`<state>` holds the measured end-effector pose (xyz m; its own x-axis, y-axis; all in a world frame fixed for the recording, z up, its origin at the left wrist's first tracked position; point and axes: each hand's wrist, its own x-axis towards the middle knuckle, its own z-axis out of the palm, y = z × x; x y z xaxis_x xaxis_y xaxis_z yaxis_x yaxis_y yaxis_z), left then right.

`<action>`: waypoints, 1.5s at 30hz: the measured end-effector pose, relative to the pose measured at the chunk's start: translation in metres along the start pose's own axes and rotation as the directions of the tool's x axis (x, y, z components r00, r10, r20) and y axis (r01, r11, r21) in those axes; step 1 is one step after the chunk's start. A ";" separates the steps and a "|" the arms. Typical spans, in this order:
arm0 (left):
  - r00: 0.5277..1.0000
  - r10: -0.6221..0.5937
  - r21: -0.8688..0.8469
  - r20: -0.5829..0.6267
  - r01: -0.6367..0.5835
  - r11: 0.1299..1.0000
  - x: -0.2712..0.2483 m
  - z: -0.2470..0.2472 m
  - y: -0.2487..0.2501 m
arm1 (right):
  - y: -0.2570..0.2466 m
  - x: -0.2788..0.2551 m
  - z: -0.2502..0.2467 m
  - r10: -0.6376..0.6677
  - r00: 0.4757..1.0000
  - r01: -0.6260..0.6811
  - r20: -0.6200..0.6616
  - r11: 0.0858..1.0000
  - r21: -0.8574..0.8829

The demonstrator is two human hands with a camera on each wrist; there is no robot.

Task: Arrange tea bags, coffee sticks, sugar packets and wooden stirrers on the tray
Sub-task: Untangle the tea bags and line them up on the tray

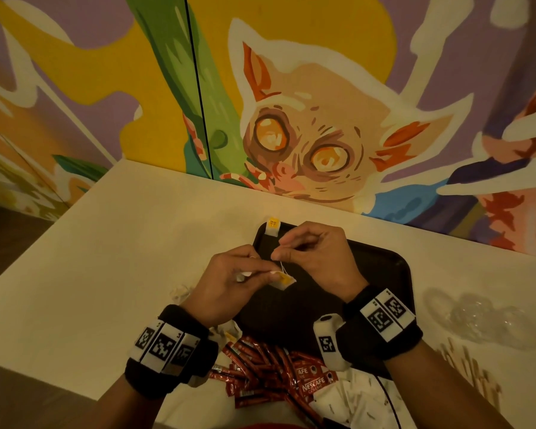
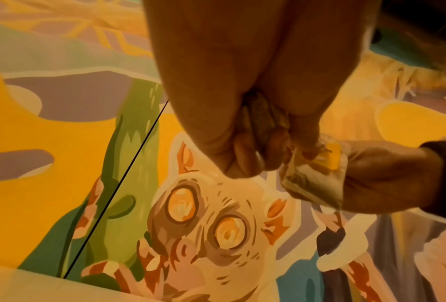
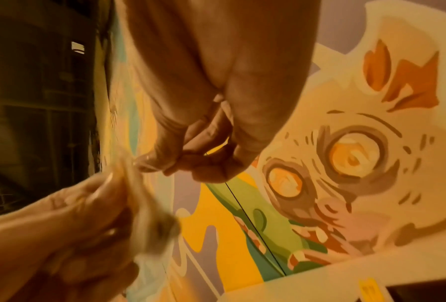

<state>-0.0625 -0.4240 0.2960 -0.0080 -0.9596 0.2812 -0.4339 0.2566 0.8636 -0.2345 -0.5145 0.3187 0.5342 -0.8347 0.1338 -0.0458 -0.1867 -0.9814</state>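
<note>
Reading "NESCAFE CLASSIC" in white, the red coffee sticks (image 1: 260, 373) lie heaped on the worktop (image 1: 106, 243) at the near edge of the dark tray (image 1: 384, 267), beside a pile of white sugar packets (image 1: 353, 400). Wooden stirrers (image 1: 468, 376) lie on the worktop to the right, near crumpled clear plastic (image 1: 489, 320). One tea bag (image 1: 272, 228) with a yellow tag rests on the tray's far left corner, overhanging the rim; its print is too small to read. Above the tray, the left hand (image 1: 229, 283) pinches a second tea bag (image 1: 282, 281) between thumb and fingertips, with other white paper gathered in its curled fingers. The right hand (image 1: 316, 258) pinches this bag's thin string (image 1: 281, 267) between thumb and forefinger, the other fingers curled. Crumpled white paper (image 1: 180, 291) lies on the worktop left of the left hand. Both wrists carry black bands with square coded markers. A painted wide-eyed animal mural (image 1: 307, 144) fills the wall behind.
</note>
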 end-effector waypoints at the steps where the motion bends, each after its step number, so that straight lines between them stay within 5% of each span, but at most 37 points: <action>1: 1.000 0.002 -0.018 -0.030 -0.002 1.000 0.000 0.000 0.001 | 0.002 -0.001 0.002 0.010 1.000 -0.010 -0.006 1.000 0.014; 8: 0.964 -0.008 -0.090 -0.267 -0.017 0.996 0.000 0.008 0.011 | 0.017 -0.003 0.017 0.129 0.988 -0.110 -0.083 0.973 0.201; 22: 0.890 -0.149 -0.171 -0.431 0.082 0.982 0.007 0.018 0.003 | 0.027 -0.019 0.024 0.330 0.943 -0.313 0.037 0.848 0.427; 27: 0.895 -0.216 -0.240 -0.391 0.127 0.962 0.011 0.019 0.001 | 0.028 -0.023 0.021 0.129 0.992 -0.126 -0.010 0.983 0.137; 31: 0.921 -0.265 -0.291 -0.287 0.179 0.940 0.017 0.019 -0.003 | 0.034 -0.019 0.020 0.086 0.996 -0.084 -0.034 0.995 0.045; 39: 0.884 -0.343 -0.247 -0.317 0.273 0.930 0.032 0.024 -0.018 | 0.051 0.006 0.010 0.237 0.969 -0.241 -0.068 0.969 -0.059; 45: 0.835 -0.462 -0.288 -0.298 0.383 0.878 0.035 0.021 -0.036 | 0.110 0.058 -0.014 0.457 0.849 -0.505 -0.266 0.850 -0.151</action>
<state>-0.0662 -0.4697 0.2663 0.4625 -0.8857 -0.0399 -0.1245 -0.1094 0.9862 -0.2206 -0.5911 0.2208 0.2082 -0.9315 -0.2982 -0.4357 0.1846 -0.8810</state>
